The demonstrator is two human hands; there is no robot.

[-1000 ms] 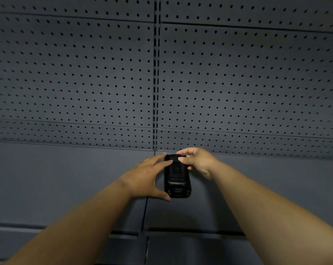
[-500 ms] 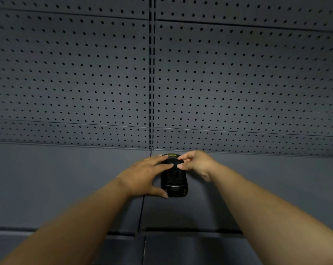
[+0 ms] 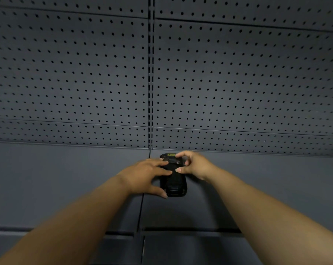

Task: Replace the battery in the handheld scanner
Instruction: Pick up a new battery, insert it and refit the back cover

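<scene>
A small black plastic handheld scanner point(image 3: 173, 177) lay flat on a dark grey metal shelf point(image 3: 66, 178), close to the grey pegboard wall with rows of little holes point(image 3: 85, 73) behind it. It sat just right of the thin seam where two shelf plates met. A little yellow label point(image 3: 171, 155) showed at its far end.

The left hand point(image 3: 145, 177) was spread wide around the left side of the scanner. Its fingers reached over the top part and its thumb point(image 3: 158, 192) touched the near left edge. It steadied the scanner more than it held it. The right hand point(image 3: 193, 165) was at the far right corner. Its first finger curled over the top end and its thumb pointed in at the right side, with a narrow gap between them. Whether it was pinching a catch could not be told.

The scanner looked hard and stiff, and probably light enough for one hand. Its smooth shell could slip on the smooth shelf, so pressing it down with one hand seemed wise. The best places to hold looked like the two long sides. The back cover probably had a small latch, which might need a firm but careful push, since thin plastic clips can snap.
</scene>
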